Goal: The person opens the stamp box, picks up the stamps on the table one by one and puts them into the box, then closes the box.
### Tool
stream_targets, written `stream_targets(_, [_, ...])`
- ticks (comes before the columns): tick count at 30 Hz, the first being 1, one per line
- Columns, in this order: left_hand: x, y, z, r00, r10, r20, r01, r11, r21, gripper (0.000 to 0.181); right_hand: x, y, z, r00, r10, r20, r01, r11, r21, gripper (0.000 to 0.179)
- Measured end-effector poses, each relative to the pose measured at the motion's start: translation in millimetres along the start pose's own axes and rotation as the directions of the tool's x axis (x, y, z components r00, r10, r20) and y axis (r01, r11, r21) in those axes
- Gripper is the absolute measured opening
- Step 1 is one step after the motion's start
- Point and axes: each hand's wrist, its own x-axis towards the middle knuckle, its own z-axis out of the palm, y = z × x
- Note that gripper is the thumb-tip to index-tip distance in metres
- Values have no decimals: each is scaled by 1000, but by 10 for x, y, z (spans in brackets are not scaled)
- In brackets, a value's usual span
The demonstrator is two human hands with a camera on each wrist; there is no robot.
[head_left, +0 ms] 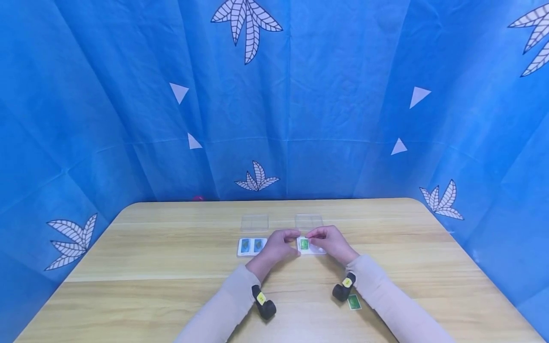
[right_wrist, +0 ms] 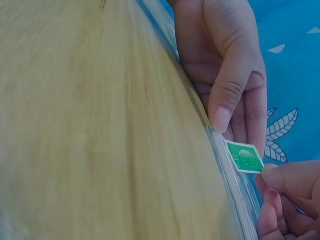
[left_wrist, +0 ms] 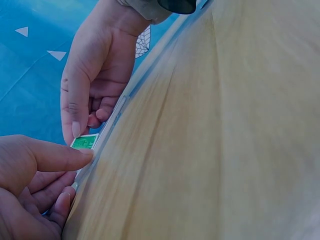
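A small green stamp with a white border [head_left: 304, 244] is over the left part of a shallow clear case [head_left: 312, 253] with a white inside. My right hand [head_left: 333, 244] pinches the stamp [right_wrist: 245, 157] by a corner between thumb and forefinger, and it stands tilted above the case in the right wrist view. With thumb and fingers on opposite edges, my left hand [head_left: 276, 247] holds the case at its left end. My left thumb [right_wrist: 221, 119] lies right at the case's corner, close to the stamp.
Left of my left hand lies a similar case [head_left: 252, 255] with two blue stamps [head_left: 245, 246] in it. Two clear lids [head_left: 255, 222] [head_left: 308, 221] lie behind the cases. Another green stamp [head_left: 354, 302] is on the wooden table [head_left: 137, 267] by my right forearm. A blue curtain [head_left: 334, 119] hangs behind.
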Motion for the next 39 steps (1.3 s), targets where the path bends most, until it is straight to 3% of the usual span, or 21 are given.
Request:
stream_targets(10, [1, 0, 4, 1000, -1, 0, 1, 1000, 19, 54, 13, -7, -7, 999, 21, -27, -21, 999, -29, 15])
stream_targets(30, [17, -20, 2, 1000, -10, -5, 10, 1000, 13, 52, 30, 7, -30, 1000, -14, -28, 12, 999, -48, 15])
stream_targets(39, [16, -10, -1, 1000, -2, -15, 3, 1000, 24, 52, -34, 5, -146, 998, -66, 17, 67, 995, -76, 16])
